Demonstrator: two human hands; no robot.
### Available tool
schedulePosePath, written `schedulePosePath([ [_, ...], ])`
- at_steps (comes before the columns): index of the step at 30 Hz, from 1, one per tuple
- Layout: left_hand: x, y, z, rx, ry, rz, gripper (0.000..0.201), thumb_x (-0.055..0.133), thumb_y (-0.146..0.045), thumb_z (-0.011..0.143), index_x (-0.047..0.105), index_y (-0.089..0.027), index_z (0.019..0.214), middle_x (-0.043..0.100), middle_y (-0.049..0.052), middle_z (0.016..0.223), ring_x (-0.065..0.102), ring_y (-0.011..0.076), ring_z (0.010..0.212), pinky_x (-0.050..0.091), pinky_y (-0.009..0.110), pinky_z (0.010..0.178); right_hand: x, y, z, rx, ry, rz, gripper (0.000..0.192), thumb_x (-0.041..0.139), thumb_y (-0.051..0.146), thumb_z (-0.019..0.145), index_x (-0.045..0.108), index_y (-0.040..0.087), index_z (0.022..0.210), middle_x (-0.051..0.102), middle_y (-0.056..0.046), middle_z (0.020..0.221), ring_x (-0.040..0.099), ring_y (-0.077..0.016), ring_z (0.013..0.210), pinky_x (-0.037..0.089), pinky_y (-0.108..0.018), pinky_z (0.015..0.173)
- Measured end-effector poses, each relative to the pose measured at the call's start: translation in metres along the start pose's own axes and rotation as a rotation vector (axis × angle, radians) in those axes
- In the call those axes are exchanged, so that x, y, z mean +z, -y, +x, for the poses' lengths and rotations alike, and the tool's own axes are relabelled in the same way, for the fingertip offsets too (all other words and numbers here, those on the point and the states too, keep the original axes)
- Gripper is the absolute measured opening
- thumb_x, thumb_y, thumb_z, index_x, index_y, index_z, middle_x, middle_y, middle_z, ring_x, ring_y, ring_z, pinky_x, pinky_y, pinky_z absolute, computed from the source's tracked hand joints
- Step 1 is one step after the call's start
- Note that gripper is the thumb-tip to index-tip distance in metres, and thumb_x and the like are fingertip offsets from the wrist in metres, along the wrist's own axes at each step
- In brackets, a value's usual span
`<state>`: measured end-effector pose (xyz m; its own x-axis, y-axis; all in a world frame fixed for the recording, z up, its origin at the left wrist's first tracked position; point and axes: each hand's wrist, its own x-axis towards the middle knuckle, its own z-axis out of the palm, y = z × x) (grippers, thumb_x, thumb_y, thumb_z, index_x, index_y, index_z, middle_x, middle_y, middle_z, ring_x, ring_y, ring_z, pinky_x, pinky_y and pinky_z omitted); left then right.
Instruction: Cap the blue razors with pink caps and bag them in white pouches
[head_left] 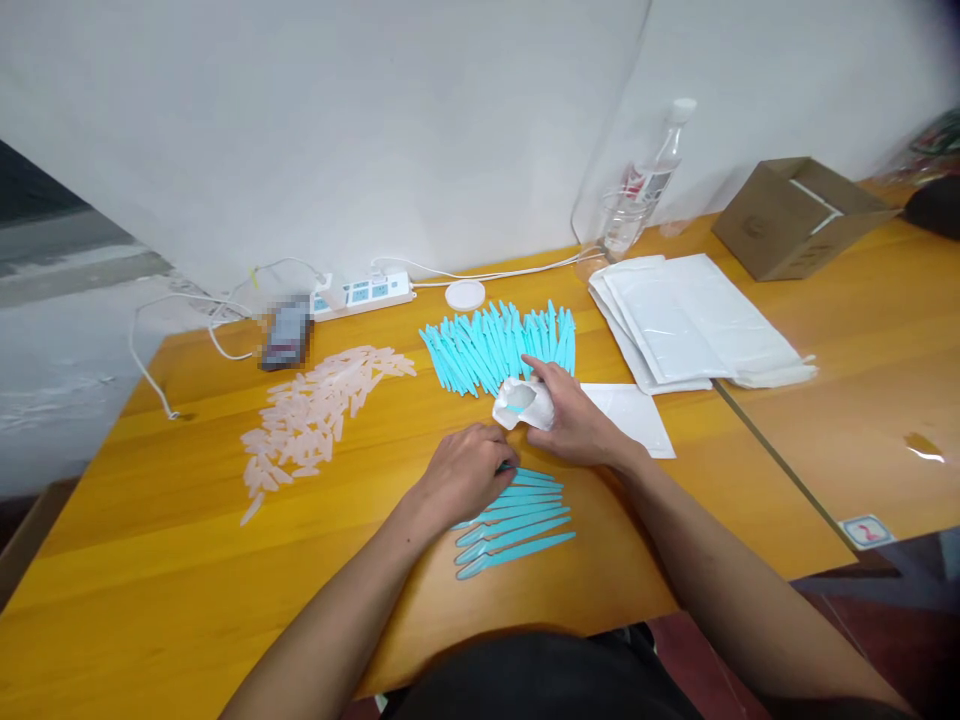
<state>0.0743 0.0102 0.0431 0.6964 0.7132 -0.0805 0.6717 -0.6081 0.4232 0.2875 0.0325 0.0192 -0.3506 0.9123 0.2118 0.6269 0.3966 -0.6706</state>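
My right hand is wrapped round a white plastic pouch. The pouch's mouth gapes toward me, and a bit of turquoise shows inside. Below it, my left hand is closed, its fingers curled down at the top of a row of slim turquoise razor-like sticks with clear covers on their left ends. What its fingertips hold, if anything, is hidden. Behind the pouch lies a dense heap of similar turquoise sticks. Small translucent pinkish covers are scattered to the left.
White mailer bags are stacked at the right, with another white bag by my right wrist. Along the wall are a power strip, a round white lid, a bottle and a cardboard box. A blurred device sits at left.
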Motion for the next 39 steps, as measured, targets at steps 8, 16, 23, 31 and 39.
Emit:
schedulePosePath([
  [8, -0.045, 0.012, -0.046, -0.238, -0.616, -0.696, 0.044, 0.068, -0.028, 0.091, 0.054, -0.027, 0.133, 0.067, 0.0, 0.095, 0.07, 0.0135, 0.075, 0.059, 0.03, 0.074, 0.003, 0.002, -0.002, -0.02, 0.035, -0.02, 0.093, 0.068, 0.022, 0.07, 0.027, 0.019, 0.154, 0.051, -0.017, 0.133, 0.049, -0.0364, 0.124, 0.038, -0.055, 0.108],
  [16, -0.007, -0.001, -0.021, -0.394, -0.831, -0.879, 0.034, 0.065, -0.038, 0.094, 0.065, -0.019, 0.121, 0.074, 0.004, 0.09, 0.072, 0.0173, 0.082, 0.059, 0.033, 0.08, 0.015, 0.017, -0.005, -0.109, 0.097, -0.025, 0.097, 0.069, 0.02, 0.067, 0.026, 0.019, 0.154, 0.052, -0.017, 0.133, 0.047, -0.0366, 0.125, 0.035, -0.056, 0.108],
  [23, 0.004, -0.003, -0.015, -0.218, -0.587, -0.433, 0.027, 0.057, -0.034, 0.099, 0.076, -0.025, 0.116, 0.064, 0.009, 0.109, 0.059, 0.0202, 0.103, 0.049, 0.037, 0.095, 0.012, 0.015, -0.005, -0.109, 0.044, -0.053, 0.091, 0.071, 0.025, 0.071, 0.03, 0.018, 0.152, 0.054, -0.018, 0.133, 0.049, -0.0371, 0.123, 0.038, -0.056, 0.105],
  [31, 0.007, 0.005, -0.027, -0.124, -0.08, -0.166, 0.017, 0.068, -0.027, 0.089, 0.08, -0.029, 0.101, 0.072, 0.004, 0.104, 0.066, 0.0212, 0.095, 0.05, 0.031, 0.078, 0.008, 0.012, -0.006, -0.099, 0.082, -0.077, 0.096, 0.07, 0.033, 0.074, 0.023, 0.018, 0.157, 0.049, -0.02, 0.144, 0.044, -0.0399, 0.133, 0.033, -0.06, 0.108],
  [39, -0.028, 0.014, -0.059, -0.192, -0.412, -0.501, 0.025, 0.064, -0.027, 0.093, 0.066, -0.025, 0.118, 0.069, 0.002, 0.093, 0.069, 0.0153, 0.081, 0.058, 0.03, 0.077, 0.006, 0.009, -0.007, -0.062, 0.094, -0.072, 0.097, 0.068, 0.027, 0.073, 0.022, 0.018, 0.158, 0.05, -0.019, 0.144, 0.045, -0.0385, 0.132, 0.032, -0.059, 0.11],
])
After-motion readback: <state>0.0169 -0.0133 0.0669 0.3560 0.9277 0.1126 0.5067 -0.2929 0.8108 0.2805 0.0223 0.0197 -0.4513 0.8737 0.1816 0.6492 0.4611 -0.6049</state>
